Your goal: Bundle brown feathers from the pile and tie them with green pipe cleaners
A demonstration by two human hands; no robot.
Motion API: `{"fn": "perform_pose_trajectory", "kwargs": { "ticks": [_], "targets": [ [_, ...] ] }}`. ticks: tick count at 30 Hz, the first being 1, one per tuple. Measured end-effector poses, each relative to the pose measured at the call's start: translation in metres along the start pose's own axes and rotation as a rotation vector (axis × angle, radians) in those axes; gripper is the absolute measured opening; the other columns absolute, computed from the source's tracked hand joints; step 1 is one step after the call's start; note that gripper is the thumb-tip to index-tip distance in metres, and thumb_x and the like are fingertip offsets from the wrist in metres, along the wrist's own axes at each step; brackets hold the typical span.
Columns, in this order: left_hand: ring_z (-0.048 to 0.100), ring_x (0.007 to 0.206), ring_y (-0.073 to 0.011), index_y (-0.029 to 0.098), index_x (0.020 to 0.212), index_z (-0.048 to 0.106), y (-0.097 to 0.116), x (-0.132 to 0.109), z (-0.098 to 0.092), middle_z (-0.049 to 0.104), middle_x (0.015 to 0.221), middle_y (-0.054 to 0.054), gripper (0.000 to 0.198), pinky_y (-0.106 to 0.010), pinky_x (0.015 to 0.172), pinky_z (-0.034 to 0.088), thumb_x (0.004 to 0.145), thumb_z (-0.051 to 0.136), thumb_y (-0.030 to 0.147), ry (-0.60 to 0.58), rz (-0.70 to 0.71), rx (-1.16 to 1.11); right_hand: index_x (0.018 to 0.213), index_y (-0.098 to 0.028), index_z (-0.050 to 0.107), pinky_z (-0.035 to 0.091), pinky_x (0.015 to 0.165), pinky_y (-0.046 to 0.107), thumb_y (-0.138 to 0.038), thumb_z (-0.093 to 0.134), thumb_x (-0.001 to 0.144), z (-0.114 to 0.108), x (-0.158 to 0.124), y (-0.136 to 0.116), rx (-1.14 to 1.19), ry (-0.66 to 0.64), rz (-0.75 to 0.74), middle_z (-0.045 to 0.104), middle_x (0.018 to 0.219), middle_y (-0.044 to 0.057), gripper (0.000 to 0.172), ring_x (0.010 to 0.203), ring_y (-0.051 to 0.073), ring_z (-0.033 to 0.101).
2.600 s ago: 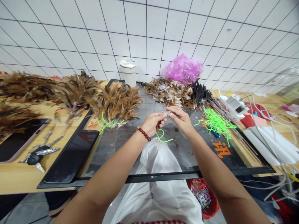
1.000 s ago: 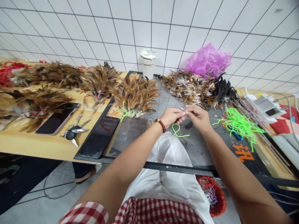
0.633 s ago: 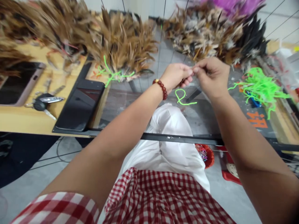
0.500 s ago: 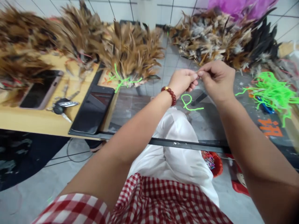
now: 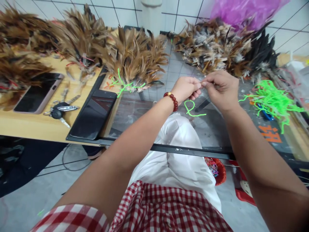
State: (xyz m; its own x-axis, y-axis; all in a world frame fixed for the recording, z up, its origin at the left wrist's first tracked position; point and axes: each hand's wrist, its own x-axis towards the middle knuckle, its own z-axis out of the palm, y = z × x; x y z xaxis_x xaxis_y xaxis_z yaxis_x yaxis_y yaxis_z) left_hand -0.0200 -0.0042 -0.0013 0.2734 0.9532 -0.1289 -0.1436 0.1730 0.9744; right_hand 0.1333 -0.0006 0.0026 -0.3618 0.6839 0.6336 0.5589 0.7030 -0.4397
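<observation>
Over the dark glass tabletop (image 5: 145, 119), my left hand (image 5: 187, 88) and my right hand (image 5: 220, 88) meet fingertip to fingertip. Both are closed in a pinch. Whatever lies between the fingertips is too small to make out. Just below them, a single green string (image 5: 193, 111) lies curled in a loop on the glass. Beyond my right hand spreads a heap of mottled brown and white feathers (image 5: 212, 45). A bundle of brown feathers (image 5: 137, 58) with green string (image 5: 125, 86) at its base sits past my left hand.
A pile of green strings (image 5: 272, 100) is on the right. To the left lie a black phone (image 5: 94, 114), keys (image 5: 60, 110), a second phone (image 5: 38, 93) and more feather bundles (image 5: 79, 35). A purple bag (image 5: 243, 13) stands behind. Below the table edge is a red basket (image 5: 220, 174).
The camera view has shifted slightly. My hands stay together in the same pinch, and the things on the table have not visibly moved.
</observation>
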Motion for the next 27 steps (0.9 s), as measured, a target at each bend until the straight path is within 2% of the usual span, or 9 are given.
{"fn": "perform_pose_trajectory", "kwargs": {
  "ticks": [8,13,17,20,23,27],
  "targets": [
    [0.047,0.045,-0.0036,0.011,0.069,0.059,0.006,-0.003,0.002,0.057,0.055,0.000,0.015,-0.017,0.049,0.036,0.083,0.061,0.017,0.098,-0.013,-0.075,0.088,-0.022,0.067,0.047,0.080,0.039,-0.038,0.054,0.087,0.002,-0.004,0.025,-0.084,0.108,0.121,0.063,0.086,0.006,0.020,0.089,0.022,0.058],
    [0.047,0.044,-0.0031,0.011,0.069,0.058,0.008,-0.003,0.003,0.057,0.054,0.001,0.016,-0.016,0.048,0.036,0.082,0.062,0.018,0.120,-0.040,-0.137,0.090,-0.019,0.068,0.044,0.080,0.042,-0.034,0.061,0.080,0.015,-0.004,0.037,-0.338,0.019,0.211,0.062,0.091,0.010,0.020,0.091,0.026,0.056],
    [0.047,0.044,-0.0025,0.011,0.070,0.059,0.008,-0.003,0.002,0.057,0.054,0.001,0.018,-0.015,0.047,0.036,0.079,0.067,0.024,0.134,-0.075,-0.210,0.084,-0.016,0.068,0.041,0.079,0.042,-0.031,0.054,0.083,0.018,0.002,0.028,-0.504,-0.096,0.278,0.062,0.089,0.012,0.020,0.092,0.027,0.054],
    [0.048,0.045,-0.0025,0.011,0.072,0.059,0.008,-0.001,0.002,0.057,0.055,0.002,0.018,-0.015,0.047,0.037,0.079,0.067,0.025,0.153,-0.066,-0.252,0.082,-0.015,0.066,0.040,0.077,0.040,-0.029,0.051,0.084,0.016,0.004,0.020,-0.548,-0.088,0.297,0.062,0.091,0.012,0.020,0.091,0.026,0.054],
    [0.050,0.047,-0.0023,0.012,0.073,0.060,0.007,0.001,0.001,0.058,0.058,0.002,0.016,-0.015,0.052,0.041,0.079,0.068,0.024,0.191,-0.051,-0.331,0.084,-0.017,0.062,0.041,0.072,0.035,-0.034,0.047,0.088,0.016,0.004,0.013,-0.380,0.055,0.345,0.061,0.086,0.008,0.023,0.082,0.020,0.054],
    [0.056,0.056,-0.0033,0.012,0.074,0.061,0.005,0.003,0.001,0.061,0.063,0.001,0.011,-0.017,0.064,0.047,0.077,0.069,0.019,0.219,-0.022,-0.478,0.083,-0.020,0.056,0.040,0.059,0.027,-0.046,0.045,0.091,0.023,0.003,0.003,0.126,0.147,0.412,0.053,0.068,0.000,0.030,0.062,0.013,0.050]
  ]
}}
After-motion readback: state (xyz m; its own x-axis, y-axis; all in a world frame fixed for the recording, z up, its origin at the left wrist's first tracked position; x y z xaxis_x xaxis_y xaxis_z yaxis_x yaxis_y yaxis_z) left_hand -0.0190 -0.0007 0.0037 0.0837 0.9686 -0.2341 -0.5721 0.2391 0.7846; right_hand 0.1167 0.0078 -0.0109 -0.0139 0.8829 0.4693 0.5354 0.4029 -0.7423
